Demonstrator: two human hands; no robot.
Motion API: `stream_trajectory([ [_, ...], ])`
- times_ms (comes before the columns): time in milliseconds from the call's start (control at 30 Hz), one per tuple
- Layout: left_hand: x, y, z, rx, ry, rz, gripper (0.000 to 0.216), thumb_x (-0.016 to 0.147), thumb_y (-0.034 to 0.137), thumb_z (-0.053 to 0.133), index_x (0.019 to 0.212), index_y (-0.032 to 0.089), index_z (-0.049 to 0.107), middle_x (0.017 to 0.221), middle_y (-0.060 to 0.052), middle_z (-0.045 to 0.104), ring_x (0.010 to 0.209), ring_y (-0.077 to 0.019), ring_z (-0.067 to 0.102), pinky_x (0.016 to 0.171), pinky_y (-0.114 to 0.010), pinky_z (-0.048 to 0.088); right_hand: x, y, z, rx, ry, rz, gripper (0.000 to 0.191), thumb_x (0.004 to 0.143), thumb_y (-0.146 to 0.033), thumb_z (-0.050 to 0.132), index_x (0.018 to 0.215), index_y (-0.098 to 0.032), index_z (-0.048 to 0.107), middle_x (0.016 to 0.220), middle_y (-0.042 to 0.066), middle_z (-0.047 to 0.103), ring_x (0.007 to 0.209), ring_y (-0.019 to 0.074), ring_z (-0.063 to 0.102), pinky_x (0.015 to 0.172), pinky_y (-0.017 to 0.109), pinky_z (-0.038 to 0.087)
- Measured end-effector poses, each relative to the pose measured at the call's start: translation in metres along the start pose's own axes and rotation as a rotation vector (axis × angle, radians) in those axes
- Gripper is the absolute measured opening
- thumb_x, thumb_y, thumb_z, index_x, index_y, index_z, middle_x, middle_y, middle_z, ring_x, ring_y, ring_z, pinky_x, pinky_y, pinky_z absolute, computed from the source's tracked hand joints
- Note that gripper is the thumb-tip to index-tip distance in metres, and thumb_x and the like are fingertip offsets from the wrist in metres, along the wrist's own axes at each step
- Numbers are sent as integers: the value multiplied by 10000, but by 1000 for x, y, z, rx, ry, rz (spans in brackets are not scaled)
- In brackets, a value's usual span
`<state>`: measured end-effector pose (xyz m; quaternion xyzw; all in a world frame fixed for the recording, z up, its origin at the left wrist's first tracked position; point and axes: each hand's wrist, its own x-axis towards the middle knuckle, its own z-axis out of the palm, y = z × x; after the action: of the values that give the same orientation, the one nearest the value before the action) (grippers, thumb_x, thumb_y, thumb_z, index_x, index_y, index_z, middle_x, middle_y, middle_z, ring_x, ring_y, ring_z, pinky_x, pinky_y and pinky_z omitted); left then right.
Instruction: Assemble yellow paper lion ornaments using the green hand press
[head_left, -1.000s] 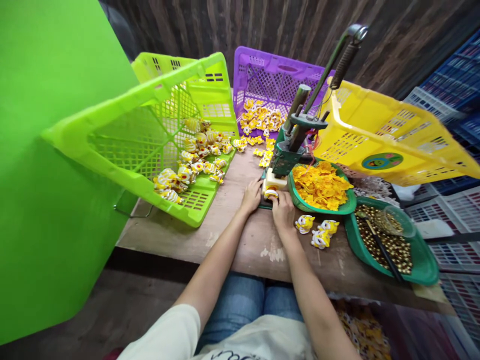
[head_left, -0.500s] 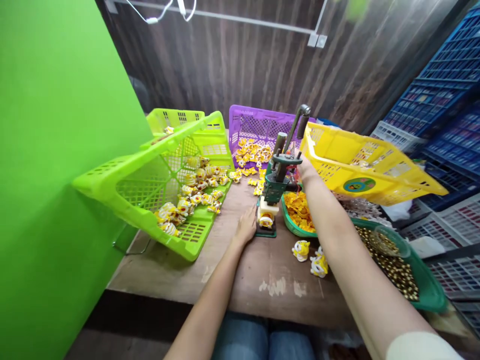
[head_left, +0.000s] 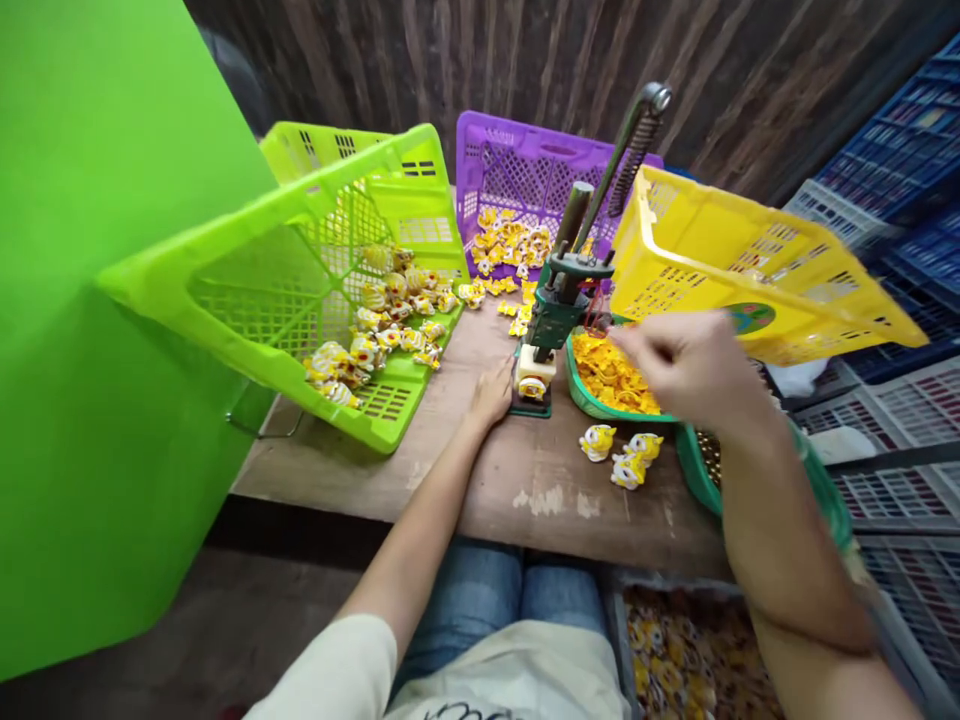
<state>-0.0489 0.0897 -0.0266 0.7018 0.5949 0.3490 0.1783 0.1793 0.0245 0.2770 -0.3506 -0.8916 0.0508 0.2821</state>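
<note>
My left hand [head_left: 493,392] lies on the tabletop with fingers stretched against the base of a green hand press [head_left: 556,318]. A yellow-and-white plastic animal-face piece [head_left: 532,388] sits in the press's pale block [head_left: 535,365]. My right hand [head_left: 686,370] is curled shut and blurred, over the right edge of a green basket [head_left: 592,408] of orange pieces [head_left: 611,372]. Whatever its fingers hold is hidden. Several assembled yellow-and-white animal pieces [head_left: 630,462] stand on the table below it.
A tipped lime-green crate [head_left: 390,430] with striped pieces stands left, beside a green panel [head_left: 112,350]. A purple crate [head_left: 540,160] with more pieces is behind; a yellow crate [head_left: 690,265] leans at right. A green tray [head_left: 697,475] holds small gold parts.
My right hand has come back from behind the press, toward me and to the right. My left hand stays by the base. The view has tilted down, showing a bin of pieces below.
</note>
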Motion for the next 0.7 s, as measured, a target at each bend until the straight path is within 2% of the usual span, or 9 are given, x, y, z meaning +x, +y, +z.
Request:
stream_trajectory([
  [67, 0, -2, 1, 7, -7, 4, 559, 952, 210, 339, 1502, 130, 398, 1555, -145, 418, 1444, -236, 391, 1183, -447, 315, -31, -17, 38, -158, -184, -131, 434, 985, -335, 511, 583, -177, 552, 578, 23, 574, 621, 139, 536, 726, 314, 425],
  [167, 0, -6, 4, 13, -8, 9, 544, 957, 211, 337, 1490, 134, 418, 1556, -144, 416, 1444, -234, 390, 1175, -448, 317, -65, -7, 105, -386, -360, -176, 322, 946, -260, 562, 649, -166, 645, 615, 56, 641, 696, 180, 578, 945, 382, 397],
  [267, 0, -9, 8, 14, -4, 13, 535, 969, 226, 327, 1489, 140, 419, 1562, -146, 407, 1443, -238, 389, 1160, -454, 327, -88, 22, 158, -505, -287, -116, 334, 944, -266, 548, 649, -161, 663, 580, 70, 635, 689, 198, 568, 1025, 415, 360],
  [333, 0, -11, 10, 14, -4, 15, 536, 970, 230, 329, 1491, 140, 417, 1564, -151, 401, 1441, -248, 387, 1149, -458, 334, -96, 38, 178, -479, -174, -124, 345, 955, -266, 520, 651, -166, 648, 580, 60, 619, 671, 188, 549, 1025, 394, 368],
  [433, 2, -11, 10, 10, -8, 14, 540, 968, 238, 341, 1494, 148, 414, 1557, -154, 411, 1431, -263, 396, 1141, -459, 340, -94, 47, 187, -420, -66, -160, 358, 967, -236, 479, 640, -183, 612, 568, 47, 575, 657, 184, 517, 987, 375, 389],
  [567, 3, -7, 5, -14, -7, -1, 549, 970, 236, 319, 1507, 144, 391, 1549, -159, 419, 1429, -269, 391, 1156, -467, 322, -88, 40, 186, -350, -59, -160, 354, 966, -216, 453, 643, -193, 595, 585, 55, 566, 691, 198, 513, 948, 383, 406],
  [633, 2, -4, 3, -33, -6, -7, 551, 973, 232, 302, 1510, 141, 386, 1559, -155, 404, 1437, -265, 379, 1172, -466, 302, -94, 35, 179, -289, -64, -155, 369, 970, -238, 460, 627, -194, 587, 580, 42, 564, 676, 185, 508, 964, 385, 406],
  [700, 1, -1, 2, -54, -5, -8, 546, 976, 237, 300, 1507, 156, 394, 1564, -137, 403, 1437, -256, 380, 1183, -459, 289, -101, 34, 158, -141, -49, -101, 398, 979, -281, 472, 602, -198, 570, 558, 15, 545, 628, 159, 487, 974, 383, 411],
])
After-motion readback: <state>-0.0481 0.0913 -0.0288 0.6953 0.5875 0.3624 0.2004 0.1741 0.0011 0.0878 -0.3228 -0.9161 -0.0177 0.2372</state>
